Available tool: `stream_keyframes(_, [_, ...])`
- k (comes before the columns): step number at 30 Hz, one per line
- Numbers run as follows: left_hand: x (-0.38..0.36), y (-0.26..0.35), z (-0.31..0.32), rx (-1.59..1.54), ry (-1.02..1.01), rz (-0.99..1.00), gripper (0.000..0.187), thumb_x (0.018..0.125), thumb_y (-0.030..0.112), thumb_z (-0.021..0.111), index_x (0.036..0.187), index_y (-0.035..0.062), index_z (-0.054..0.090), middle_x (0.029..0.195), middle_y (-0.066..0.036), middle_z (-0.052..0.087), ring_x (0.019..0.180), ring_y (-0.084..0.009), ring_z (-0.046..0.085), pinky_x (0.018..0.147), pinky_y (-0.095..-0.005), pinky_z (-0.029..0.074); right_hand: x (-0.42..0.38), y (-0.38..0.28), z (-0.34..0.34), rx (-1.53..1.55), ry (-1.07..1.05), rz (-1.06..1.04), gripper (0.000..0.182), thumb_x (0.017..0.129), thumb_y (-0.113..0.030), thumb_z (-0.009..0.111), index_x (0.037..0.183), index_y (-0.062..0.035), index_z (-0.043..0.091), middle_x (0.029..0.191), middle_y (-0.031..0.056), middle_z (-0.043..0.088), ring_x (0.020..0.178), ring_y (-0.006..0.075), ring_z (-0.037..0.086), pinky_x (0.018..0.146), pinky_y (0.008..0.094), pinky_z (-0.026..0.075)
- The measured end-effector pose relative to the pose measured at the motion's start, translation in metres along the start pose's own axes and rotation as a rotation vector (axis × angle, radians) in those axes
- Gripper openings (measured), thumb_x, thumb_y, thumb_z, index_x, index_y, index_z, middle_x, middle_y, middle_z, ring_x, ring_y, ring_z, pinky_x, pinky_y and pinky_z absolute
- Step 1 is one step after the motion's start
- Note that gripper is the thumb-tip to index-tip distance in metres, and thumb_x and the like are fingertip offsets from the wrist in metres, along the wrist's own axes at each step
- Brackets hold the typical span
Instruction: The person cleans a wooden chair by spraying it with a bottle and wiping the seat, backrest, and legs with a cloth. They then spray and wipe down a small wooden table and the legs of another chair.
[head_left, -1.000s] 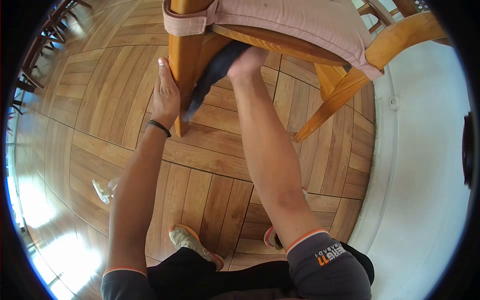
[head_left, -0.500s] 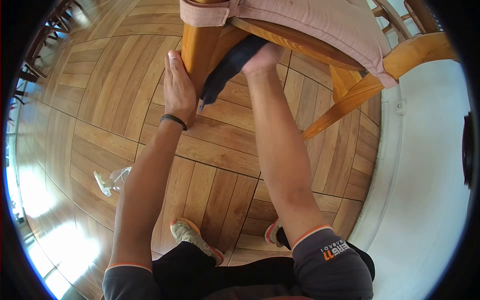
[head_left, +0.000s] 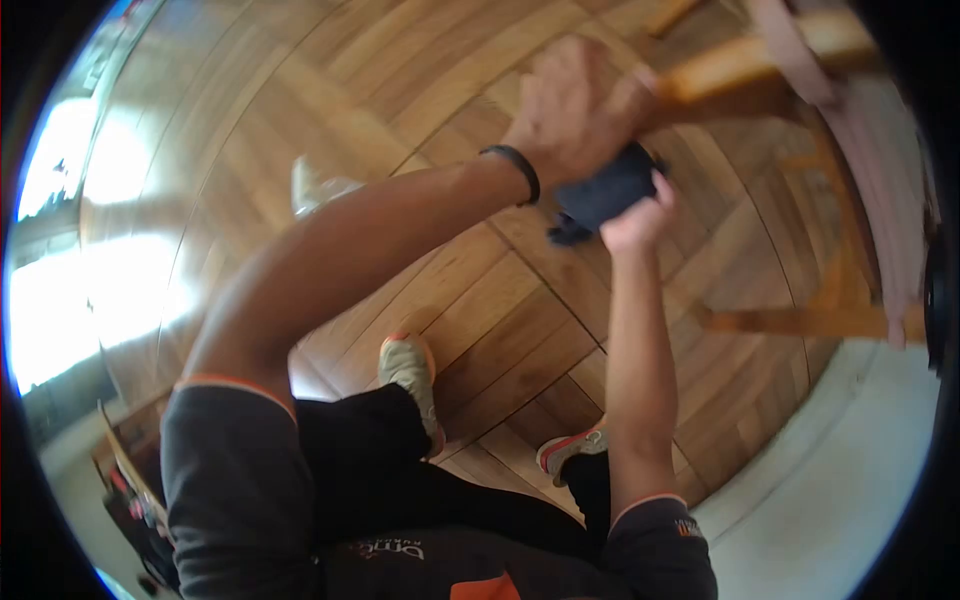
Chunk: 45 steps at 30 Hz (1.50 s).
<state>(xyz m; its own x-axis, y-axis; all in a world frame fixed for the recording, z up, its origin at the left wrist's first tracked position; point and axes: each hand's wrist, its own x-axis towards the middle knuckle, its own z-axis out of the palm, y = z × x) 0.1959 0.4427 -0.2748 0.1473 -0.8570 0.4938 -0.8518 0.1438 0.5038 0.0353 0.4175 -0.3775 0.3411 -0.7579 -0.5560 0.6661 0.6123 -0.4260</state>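
A wooden chair [head_left: 735,78] with a pale pink cover [head_left: 850,150] is at the upper right, turned and tilted. At the end of one chair leg [head_left: 690,88], my left hand [head_left: 575,110] is closed round the wood, blurred by motion. Just below it, my right hand [head_left: 640,222] grips a dark navy cloth [head_left: 605,192], which hangs bunched between the two hands. The cloth's upper edge is partly hidden by my left hand and the leg.
A clear spray bottle [head_left: 322,188] stands on the wood-patterned tile floor [head_left: 500,330], partly behind my left forearm. A white wall [head_left: 820,470] runs along the lower right. Bright light reflects at the left.
My view has swung round, and the chair now appears further right and tilted. My left hand has shifted from lying along the leg to its end. The cloth has come out from behind the leg.
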Motion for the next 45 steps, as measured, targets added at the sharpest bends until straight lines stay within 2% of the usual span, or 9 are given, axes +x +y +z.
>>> stream_keyframes(3, [-0.061,0.019,-0.095,-0.289,-0.5,-0.129,0.024,0.094,0.019,0.062,0.114,0.0064,0.061,0.078,-0.011,0.064,0.068,-0.0321,0.065,0.06,-0.0383,0.053,-0.028,0.009,-0.044,-0.01,-0.266,0.1,0.068,0.093,-0.045,0.039,0.148,-0.0051,0.037,0.151,0.0123,0.041,0.141,0.0324,0.035,0.118,0.0499,0.023])
stream_keyframes(6, [-0.168,-0.013,-0.142,-0.458,-0.879,-0.136,0.023,0.093,0.019,0.063,0.112,0.0075,0.06,0.078,-0.01,0.066,0.074,-0.0314,0.067,0.064,-0.0394,0.053,-0.053,0.041,-0.039,0.005,-0.145,0.231,0.061,0.094,-0.037,0.04,0.144,-0.0023,0.043,0.146,0.0133,0.048,0.134,0.0314,0.045,0.115,0.0471,0.031])
stream_keyframes(13, [-0.29,-0.122,-0.177,-0.359,-0.361,-1.208,0.062,0.08,0.02,0.074,0.132,0.005,0.043,0.105,-0.011,0.063,0.083,-0.0245,0.062,0.075,-0.0392,0.049,-0.091,0.109,0.041,-0.066,-0.222,0.533,0.049,0.092,-0.028,0.048,0.129,0.0041,0.053,0.131,0.0182,0.06,0.119,0.0306,0.06,0.111,0.0444,0.039])
stream_keyframes(20, [-0.244,-0.188,-0.163,-0.162,0.015,-0.646,0.115,0.071,0.033,0.087,0.155,0.0051,0.013,0.157,-0.019,0.029,0.14,-0.0351,0.035,0.112,-0.047,0.032,-0.107,0.102,0.125,-0.368,-0.31,0.723,0.049,0.095,-0.031,0.044,0.129,0.0033,0.054,0.124,0.0166,0.064,0.113,0.0308,0.063,0.103,0.0463,0.047])
stream_keyframes(23, [-0.228,-0.199,-0.156,-0.102,0.015,-0.485,0.108,0.073,0.03,0.086,0.154,0.0049,0.019,0.155,-0.015,0.034,0.14,-0.0338,0.035,0.11,-0.0469,0.035,-0.114,0.092,0.166,-0.463,-0.301,0.747,0.049,0.096,-0.031,0.043,0.129,0.0035,0.053,0.123,0.0172,0.065,0.112,0.0303,0.064,0.102,0.0458,0.047])
stream_keyframes(24, [-0.222,-0.198,-0.148,-0.105,0.14,-0.471,0.078,0.072,0.023,0.084,0.139,0.0084,0.046,0.137,-0.011,0.053,0.126,-0.0334,0.049,0.105,-0.0466,0.037,-0.115,0.09,0.177,-0.419,-0.358,0.732,0.048,0.096,-0.029,0.043,0.13,0.0031,0.052,0.125,0.0172,0.063,0.114,0.0292,0.062,0.104,0.045,0.046])
stream_keyframes(29, [-0.206,-0.22,-0.133,-0.393,0.233,-0.675,0.018,0.084,0.014,0.07,0.099,0.0081,0.063,0.094,-0.009,0.065,0.084,-0.0311,0.063,0.075,-0.0416,0.05,-0.143,0.062,0.258,-0.448,-0.388,0.467,0.047,0.096,-0.024,0.043,0.133,0.0049,0.048,0.132,0.0172,0.059,0.122,0.0284,0.057,0.109,0.045,0.04])
stream_keyframes(36, [-0.098,-0.219,-0.249,-0.466,0.323,-0.55,0.02,0.084,0.002,0.061,0.104,0.0006,0.06,0.105,-0.013,0.063,0.1,-0.0241,0.062,0.087,-0.0368,0.049,-0.215,0.015,0.377,-0.291,-0.468,0.301,0.046,0.098,-0.023,0.042,0.135,0.0043,0.047,0.131,0.0183,0.059,0.119,0.028,0.059,0.105,0.0441,0.043])
stream_keyframes(45, [0.062,-0.271,-0.286,-0.478,0.358,-0.531,0.026,0.086,0.001,0.062,0.112,-0.0004,0.061,0.101,-0.009,0.063,0.092,-0.0176,0.06,0.082,-0.0316,0.049,-0.15,0.105,0.418,-1.074,-0.319,-0.688,0.019,0.097,-0.01,0.048,0.107,0.0042,0.055,0.096,0.0208,0.061,0.09,0.0347,0.061,0.077,0.0436,0.045])
